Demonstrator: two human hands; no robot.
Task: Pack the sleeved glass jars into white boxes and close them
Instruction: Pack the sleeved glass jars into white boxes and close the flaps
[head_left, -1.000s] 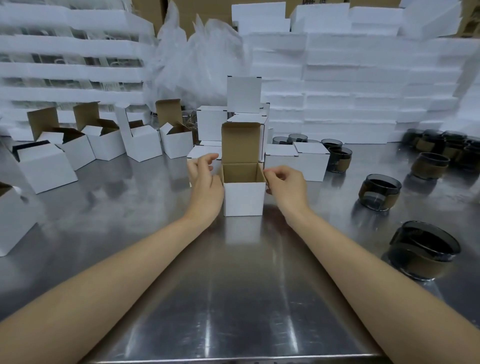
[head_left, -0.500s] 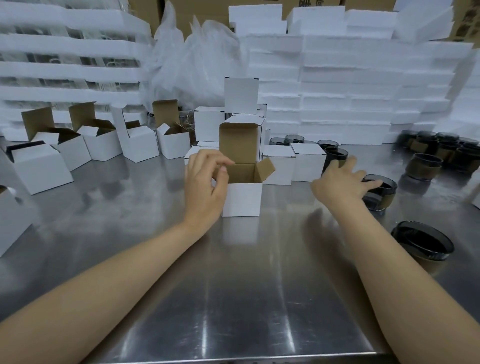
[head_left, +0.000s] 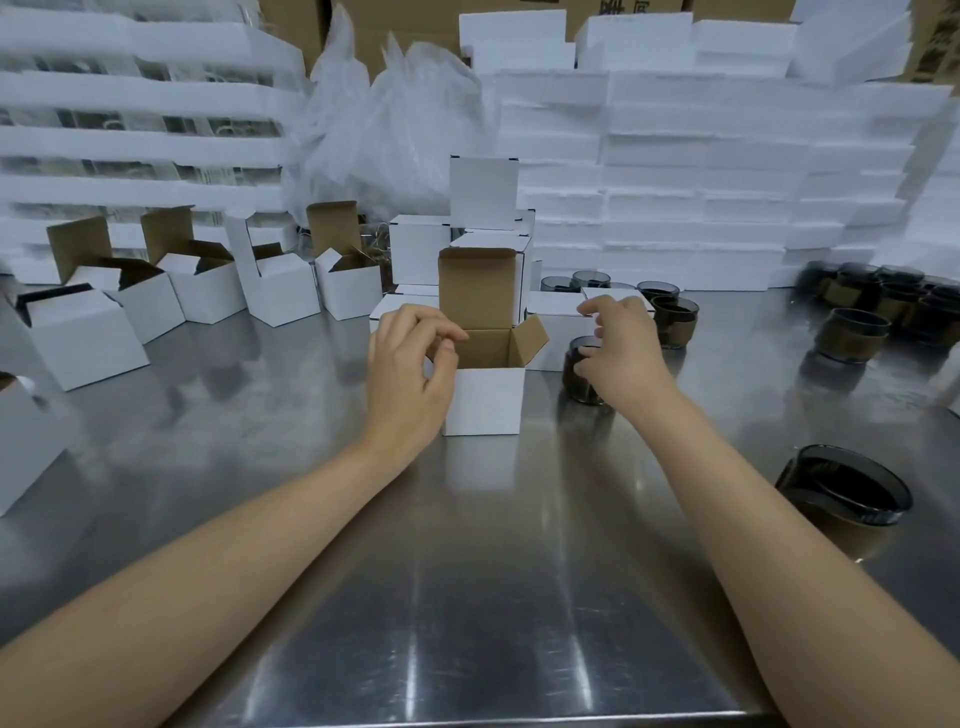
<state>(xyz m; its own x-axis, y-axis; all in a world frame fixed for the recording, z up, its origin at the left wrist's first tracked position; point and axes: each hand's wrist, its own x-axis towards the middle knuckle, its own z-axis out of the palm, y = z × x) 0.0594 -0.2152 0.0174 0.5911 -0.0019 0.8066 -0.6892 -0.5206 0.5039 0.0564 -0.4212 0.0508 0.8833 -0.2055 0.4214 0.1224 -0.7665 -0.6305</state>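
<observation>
The left hand (head_left: 410, 374) rests curled against an open white box (head_left: 485, 397). The right hand (head_left: 621, 353) grips a dark jar (head_left: 582, 374) just right of the box. Both stand on a shiny steel table (head_left: 467, 597) that mirrors them. Foam slabs (head_left: 701, 171) rise in stacks behind; open boxes (head_left: 208, 286) line the left.

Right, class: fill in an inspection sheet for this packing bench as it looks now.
Surface: steel table, reflective.
Job's things: open white box, lid up; dark jar beside it; further sleeved jars to the right.
Clutter: open boxes at left.
Hands: left hand against the open box; right hand grips the dark jar.
Cables: nothing seen.
Surroundings: stacked white foam, plastic bags.
</observation>
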